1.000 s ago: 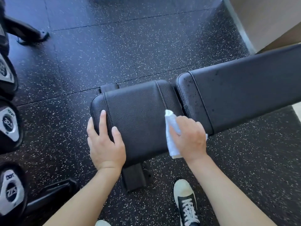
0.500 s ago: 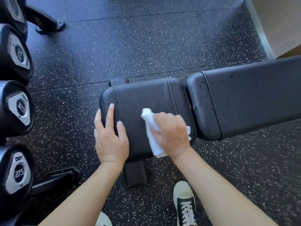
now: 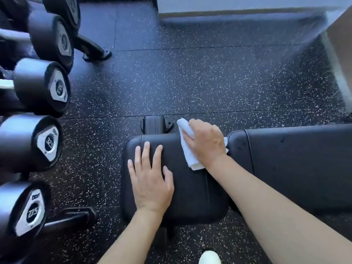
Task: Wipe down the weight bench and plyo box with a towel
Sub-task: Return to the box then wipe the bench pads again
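At the far edge of the weight bench's seat pad (image 3: 190,187), the right hand (image 3: 206,141) grips a folded white towel (image 3: 187,149), its fingers curled over the cloth and pressing it onto the black upholstery close to the gap before the long back pad (image 3: 297,168). The left hand (image 3: 150,180) lies flat on the seat pad with fingers straight and spread, holding nothing, apparently bracing the bench. A rack of dumbbells (image 3: 38,88) stands to the left on the speckled rubber floor (image 3: 190,77). No plyo box can be made out in this view.

The main risk, as I judge it, is uneven coverage: part of the towel already hangs past the pad's far edge, so a stroke carried further would wipe air and could let the cloth slip off. The braced left hand also covers a patch of pad that will stay unwiped unless it shifts. The dark specks on the back pad suggest it still needs attention, and the seam between pads is easy to skip.
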Demonstrator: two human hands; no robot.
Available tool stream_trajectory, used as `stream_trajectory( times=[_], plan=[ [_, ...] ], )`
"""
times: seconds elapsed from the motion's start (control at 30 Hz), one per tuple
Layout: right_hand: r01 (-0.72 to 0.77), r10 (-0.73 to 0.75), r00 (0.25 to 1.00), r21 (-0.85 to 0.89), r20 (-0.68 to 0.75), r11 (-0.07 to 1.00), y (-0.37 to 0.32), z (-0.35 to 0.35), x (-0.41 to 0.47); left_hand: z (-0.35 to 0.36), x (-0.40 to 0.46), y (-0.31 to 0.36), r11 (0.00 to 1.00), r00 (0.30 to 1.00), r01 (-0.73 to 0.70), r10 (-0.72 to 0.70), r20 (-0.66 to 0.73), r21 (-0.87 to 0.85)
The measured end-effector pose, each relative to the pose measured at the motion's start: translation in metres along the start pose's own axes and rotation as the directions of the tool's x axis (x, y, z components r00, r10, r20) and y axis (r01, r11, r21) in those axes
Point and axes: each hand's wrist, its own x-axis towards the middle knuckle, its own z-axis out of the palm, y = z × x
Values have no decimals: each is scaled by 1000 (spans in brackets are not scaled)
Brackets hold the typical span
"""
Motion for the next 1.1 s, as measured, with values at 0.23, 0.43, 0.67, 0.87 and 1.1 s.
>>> stream_trajectory(
  times=[0.23, 0.43, 0.67, 0.87, 1.1],
  plan=[
    [66, -77, 949, 49, 307, 997, 35, -26, 11, 2, 3, 6, 998, 999, 17, -15, -37, 68],
    [-94, 49, 853, 60, 520, 994, 19, -18, 34, 7, 5, 1, 997, 999, 12, -8, -53, 73],
    [2, -146, 699, 202, 700, 979, -74, 19, 84, 11, 7, 3, 996, 997, 26, -19, -80, 86],
    [81, -364, 579, 392, 729, 916, -73, 24, 100, 13, 6, 4, 993, 997, 45, -37, -71, 111],
    [-146, -225, 464, 325, 857, 934, 76, -12, 97, 10, 7, 7, 993, 999, 28, -26, -18, 113]
  ],
)
